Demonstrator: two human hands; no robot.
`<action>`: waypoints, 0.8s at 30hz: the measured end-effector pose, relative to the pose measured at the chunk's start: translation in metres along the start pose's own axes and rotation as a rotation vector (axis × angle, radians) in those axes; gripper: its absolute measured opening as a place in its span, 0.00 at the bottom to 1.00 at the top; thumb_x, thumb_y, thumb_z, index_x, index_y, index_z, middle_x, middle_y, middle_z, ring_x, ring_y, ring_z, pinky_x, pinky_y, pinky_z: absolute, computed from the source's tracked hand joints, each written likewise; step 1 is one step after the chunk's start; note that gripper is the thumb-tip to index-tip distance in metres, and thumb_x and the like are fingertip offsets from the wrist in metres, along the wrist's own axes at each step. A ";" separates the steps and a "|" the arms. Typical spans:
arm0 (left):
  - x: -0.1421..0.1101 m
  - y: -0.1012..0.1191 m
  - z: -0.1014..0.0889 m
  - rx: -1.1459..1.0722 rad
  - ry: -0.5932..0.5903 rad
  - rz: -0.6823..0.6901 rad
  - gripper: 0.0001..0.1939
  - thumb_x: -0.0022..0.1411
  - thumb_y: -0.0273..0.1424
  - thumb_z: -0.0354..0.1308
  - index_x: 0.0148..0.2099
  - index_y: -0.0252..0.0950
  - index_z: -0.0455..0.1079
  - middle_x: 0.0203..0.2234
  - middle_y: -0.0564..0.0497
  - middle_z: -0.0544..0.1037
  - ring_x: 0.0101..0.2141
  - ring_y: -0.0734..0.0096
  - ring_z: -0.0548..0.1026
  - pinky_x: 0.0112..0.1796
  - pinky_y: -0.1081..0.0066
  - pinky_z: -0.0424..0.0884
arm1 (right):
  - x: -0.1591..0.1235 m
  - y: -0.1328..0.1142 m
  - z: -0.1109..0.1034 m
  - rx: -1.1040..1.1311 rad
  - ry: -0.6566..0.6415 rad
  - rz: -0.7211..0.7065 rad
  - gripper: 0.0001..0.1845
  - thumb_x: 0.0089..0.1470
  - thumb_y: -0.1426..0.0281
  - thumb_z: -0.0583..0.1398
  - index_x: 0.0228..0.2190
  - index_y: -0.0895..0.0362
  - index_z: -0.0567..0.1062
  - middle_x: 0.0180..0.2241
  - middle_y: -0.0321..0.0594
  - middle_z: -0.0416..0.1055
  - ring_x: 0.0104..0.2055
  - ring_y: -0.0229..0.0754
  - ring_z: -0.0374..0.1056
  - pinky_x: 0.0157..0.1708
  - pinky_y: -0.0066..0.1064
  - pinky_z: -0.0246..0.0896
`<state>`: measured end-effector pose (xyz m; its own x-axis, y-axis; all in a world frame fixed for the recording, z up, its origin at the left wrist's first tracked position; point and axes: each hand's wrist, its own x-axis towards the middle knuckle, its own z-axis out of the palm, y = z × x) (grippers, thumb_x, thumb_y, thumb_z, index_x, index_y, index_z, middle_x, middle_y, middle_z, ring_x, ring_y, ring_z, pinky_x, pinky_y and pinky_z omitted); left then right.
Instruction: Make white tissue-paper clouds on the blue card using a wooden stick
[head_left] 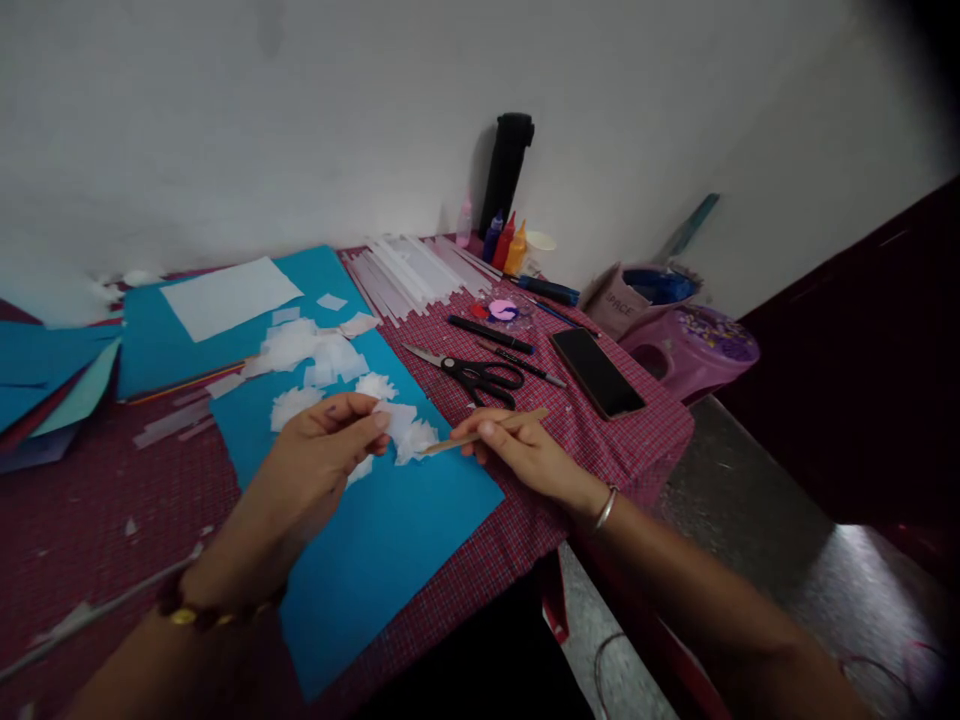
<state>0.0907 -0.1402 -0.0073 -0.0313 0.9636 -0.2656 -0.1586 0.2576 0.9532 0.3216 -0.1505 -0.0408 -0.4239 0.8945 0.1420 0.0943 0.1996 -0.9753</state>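
Note:
Between the thumb and fingers of my left hand (337,440) is a small white paper square (396,416). My right hand (517,452) grips a thin light-brown stick (495,427), its tip touching or very near a tuft of crumpled white paper (414,440). Both hands are over a blue sheet (390,560). More white tufts (294,405) lie on that sheet, partly behind my left hand. Loose white paper pieces (300,348) are heaped beyond them. Black-handled scissors (480,377) rest partly open just past my right hand.
A phone (598,372) lies near the table's right edge, with a black marker (491,334) and a pen (525,364) beside it. White strips (405,275), paint bottles (504,243) and a tall black tube (508,170) are by the wall. A pink stool (697,345) stands off the table.

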 end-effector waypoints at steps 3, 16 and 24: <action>0.000 -0.021 0.002 0.165 0.025 0.115 0.07 0.51 0.34 0.64 0.31 0.37 0.70 0.23 0.57 0.72 0.27 0.76 0.71 0.31 0.75 0.65 | 0.002 0.005 0.005 0.008 -0.024 0.036 0.22 0.62 0.54 0.53 0.37 0.59 0.76 0.31 0.39 0.72 0.30 0.35 0.66 0.31 0.28 0.63; -0.007 -0.015 -0.011 1.008 -0.326 0.115 0.09 0.52 0.38 0.52 0.26 0.40 0.67 0.19 0.56 0.70 0.22 0.69 0.67 0.25 0.70 0.61 | 0.005 0.013 0.013 -0.003 0.016 -0.078 0.13 0.62 0.67 0.54 0.39 0.56 0.78 0.40 0.39 0.75 0.34 0.34 0.69 0.31 0.26 0.66; -0.004 -0.027 0.000 1.032 -0.233 0.211 0.09 0.54 0.39 0.54 0.30 0.40 0.71 0.24 0.55 0.75 0.27 0.67 0.73 0.31 0.69 0.65 | 0.007 0.016 0.014 0.016 0.033 -0.067 0.13 0.62 0.68 0.54 0.34 0.58 0.77 0.39 0.40 0.74 0.28 0.33 0.67 0.29 0.27 0.64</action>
<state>0.0950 -0.1514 -0.0317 0.2449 0.9577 -0.1513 0.7402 -0.0839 0.6672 0.3076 -0.1462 -0.0581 -0.3985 0.8923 0.2121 0.0520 0.2529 -0.9661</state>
